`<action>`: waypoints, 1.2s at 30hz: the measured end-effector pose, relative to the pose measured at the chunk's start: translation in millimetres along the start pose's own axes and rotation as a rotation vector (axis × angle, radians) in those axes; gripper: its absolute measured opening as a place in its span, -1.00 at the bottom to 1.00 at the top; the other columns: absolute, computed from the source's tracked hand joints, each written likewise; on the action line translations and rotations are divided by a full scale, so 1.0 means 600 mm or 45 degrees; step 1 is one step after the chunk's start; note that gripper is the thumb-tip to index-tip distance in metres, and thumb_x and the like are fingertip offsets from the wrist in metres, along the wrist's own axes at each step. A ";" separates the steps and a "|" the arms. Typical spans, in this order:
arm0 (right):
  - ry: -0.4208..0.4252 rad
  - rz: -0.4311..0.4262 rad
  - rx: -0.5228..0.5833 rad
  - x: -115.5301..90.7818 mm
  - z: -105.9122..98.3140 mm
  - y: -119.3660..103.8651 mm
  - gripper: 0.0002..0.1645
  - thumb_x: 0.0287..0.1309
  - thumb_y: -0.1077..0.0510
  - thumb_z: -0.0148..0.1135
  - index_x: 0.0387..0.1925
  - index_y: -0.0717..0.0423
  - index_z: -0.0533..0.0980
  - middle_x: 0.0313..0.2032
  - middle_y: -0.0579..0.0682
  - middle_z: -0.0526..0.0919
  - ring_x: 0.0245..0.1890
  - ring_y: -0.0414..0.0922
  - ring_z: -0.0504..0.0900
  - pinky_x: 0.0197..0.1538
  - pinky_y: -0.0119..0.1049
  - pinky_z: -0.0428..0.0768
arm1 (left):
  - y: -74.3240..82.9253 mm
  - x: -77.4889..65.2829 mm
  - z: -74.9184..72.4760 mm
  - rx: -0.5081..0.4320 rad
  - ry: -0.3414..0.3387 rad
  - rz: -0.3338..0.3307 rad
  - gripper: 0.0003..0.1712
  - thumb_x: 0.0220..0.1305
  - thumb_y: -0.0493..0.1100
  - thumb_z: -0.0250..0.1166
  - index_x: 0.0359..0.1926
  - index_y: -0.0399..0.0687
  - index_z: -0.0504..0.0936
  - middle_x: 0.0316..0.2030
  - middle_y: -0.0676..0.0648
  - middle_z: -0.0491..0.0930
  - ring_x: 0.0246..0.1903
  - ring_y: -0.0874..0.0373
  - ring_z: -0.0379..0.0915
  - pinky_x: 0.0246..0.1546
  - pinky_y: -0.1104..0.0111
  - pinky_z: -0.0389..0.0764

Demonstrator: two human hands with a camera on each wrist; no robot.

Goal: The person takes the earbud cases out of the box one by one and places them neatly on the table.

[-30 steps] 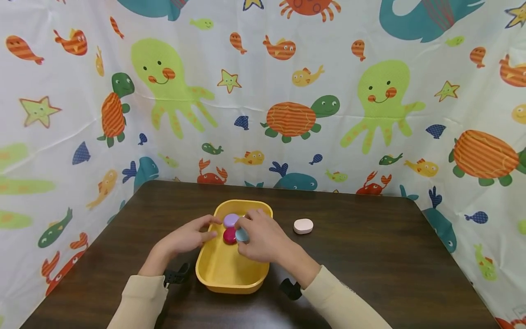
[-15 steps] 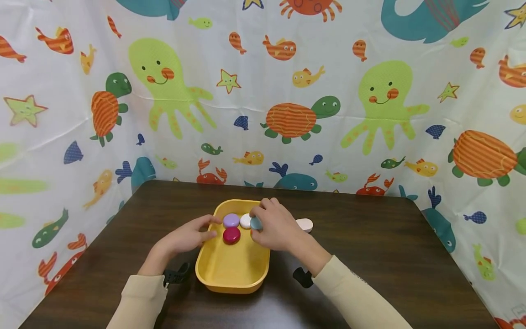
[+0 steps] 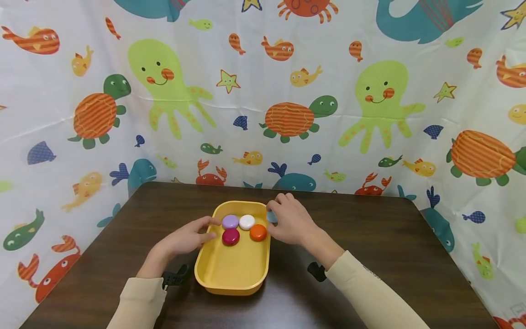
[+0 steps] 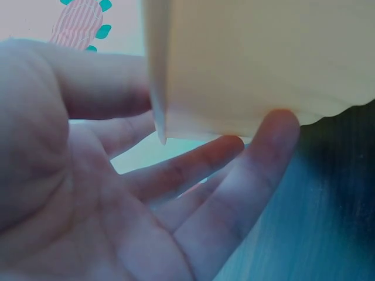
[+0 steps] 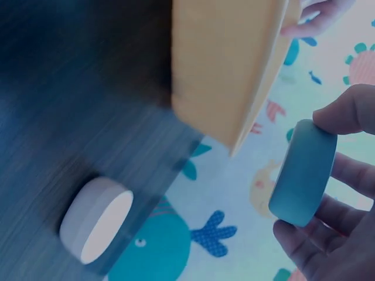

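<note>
My left hand [image 3: 185,235] grips the left wall of a yellow tray [image 3: 232,290]. In the left wrist view its thumb reaches behind the rim while fingers lie against the outer wall. Just past the tray's right rim, my right hand [image 3: 291,219] pinches a light blue rounded disc [image 5: 303,172] between thumb and fingertips, above the table. Inside the tray lie a lilac disc [image 3: 230,222], a white disc [image 3: 247,222], a crimson disc [image 3: 230,236] and an orange disc [image 3: 258,232]. A pale pink oval piece [image 5: 96,219] stands on the table, hidden in the head view.
The dark wooden table [image 3: 370,260] carries the tray left of its middle. A white curtain [image 3: 242,59] printed with sea animals hangs behind the table and along its sides. A black strap [image 3: 176,276] circles the left wrist.
My right hand has carried the light blue disc from inside the tray rightward over its rim, uncovering the white and orange discs and covering the pale pink piece. My left hand stays at the tray.
</note>
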State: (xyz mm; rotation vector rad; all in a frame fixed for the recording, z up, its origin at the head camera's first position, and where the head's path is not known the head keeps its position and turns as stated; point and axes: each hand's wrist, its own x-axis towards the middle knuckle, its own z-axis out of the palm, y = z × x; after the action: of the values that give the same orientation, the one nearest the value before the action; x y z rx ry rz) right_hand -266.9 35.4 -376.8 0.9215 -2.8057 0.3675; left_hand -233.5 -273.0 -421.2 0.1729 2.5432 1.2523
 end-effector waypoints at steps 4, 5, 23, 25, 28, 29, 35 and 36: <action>0.015 0.021 0.000 -0.006 -0.002 0.016 -0.62 0.14 0.00 0.37 -0.01 0.01 0.63 -0.09 -0.04 0.53 -0.08 -0.07 0.38 0.00 -0.23 0.54 | 0.002 -0.002 0.001 0.002 0.002 0.003 -0.53 0.44 -0.12 0.23 0.31 -0.07 0.47 0.30 -0.27 0.38 0.17 -0.18 0.43 0.06 -0.04 0.63; 0.015 0.031 0.012 -0.008 -0.003 0.020 -0.63 0.14 0.02 0.38 -0.02 0.02 0.63 -0.09 -0.03 0.53 -0.08 -0.06 0.38 0.00 -0.22 0.54 | 0.003 -0.003 0.002 -0.003 -0.001 0.006 -0.53 0.45 -0.12 0.23 0.31 -0.08 0.47 0.30 -0.28 0.38 0.17 -0.18 0.42 0.07 -0.05 0.63; 0.002 0.128 0.015 -0.032 -0.023 0.084 -0.65 0.16 0.05 0.30 -0.02 0.04 0.61 -0.07 0.00 0.53 -0.10 -0.03 0.39 -0.02 -0.16 0.55 | 0.003 -0.007 0.007 -0.023 -0.012 0.016 -0.53 0.44 -0.14 0.23 0.31 -0.11 0.46 0.27 -0.28 0.40 0.12 -0.15 0.45 0.05 -0.05 0.64; -0.006 0.142 0.008 -0.033 -0.026 0.091 -0.65 0.17 0.05 0.31 -0.01 0.05 0.60 -0.06 0.02 0.53 -0.08 -0.02 0.41 0.00 -0.13 0.57 | 0.004 -0.008 0.007 -0.023 -0.012 0.016 -0.53 0.44 -0.14 0.23 0.31 -0.11 0.46 0.27 -0.29 0.40 0.13 -0.15 0.45 0.05 -0.05 0.64; -0.021 0.159 0.011 -0.035 -0.030 0.102 -0.65 0.18 0.06 0.30 -0.01 0.07 0.60 -0.05 0.04 0.53 -0.03 0.02 0.42 0.02 -0.08 0.57 | 0.005 -0.009 0.006 -0.020 -0.009 0.020 -0.52 0.44 -0.13 0.24 0.32 -0.12 0.45 0.28 -0.29 0.39 0.13 -0.16 0.45 0.05 -0.05 0.64; -0.027 0.162 0.014 -0.035 -0.032 0.106 -0.64 0.17 0.06 0.30 -0.01 0.07 0.60 -0.05 0.04 0.53 -0.02 0.03 0.42 0.03 -0.07 0.57 | 0.006 -0.010 0.006 -0.017 -0.008 0.020 -0.52 0.44 -0.13 0.23 0.32 -0.12 0.45 0.28 -0.29 0.39 0.13 -0.16 0.45 0.05 -0.05 0.64; -0.064 0.195 0.018 -0.038 -0.032 0.126 -0.62 0.16 0.05 0.30 0.01 0.09 0.58 -0.05 0.05 0.51 -0.01 0.04 0.40 0.03 -0.05 0.57 | 0.005 -0.011 0.006 -0.016 -0.004 0.021 -0.52 0.45 -0.15 0.22 0.32 -0.14 0.44 0.28 -0.30 0.39 0.13 -0.16 0.46 0.05 -0.04 0.64; -0.069 0.202 0.016 -0.039 -0.031 0.130 -0.61 0.16 0.05 0.30 0.01 0.09 0.58 -0.05 0.05 0.51 -0.02 0.04 0.40 0.02 -0.05 0.57 | 0.004 -0.012 0.006 -0.014 -0.003 0.021 -0.52 0.45 -0.15 0.23 0.32 -0.14 0.44 0.28 -0.30 0.39 0.13 -0.16 0.46 0.05 -0.04 0.64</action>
State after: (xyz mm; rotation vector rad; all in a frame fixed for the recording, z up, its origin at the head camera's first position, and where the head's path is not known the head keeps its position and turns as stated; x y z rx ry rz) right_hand -293.3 114.3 -378.7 0.7232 -2.9386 0.3872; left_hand -225.7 -270.4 -419.7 0.1929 2.5373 1.2711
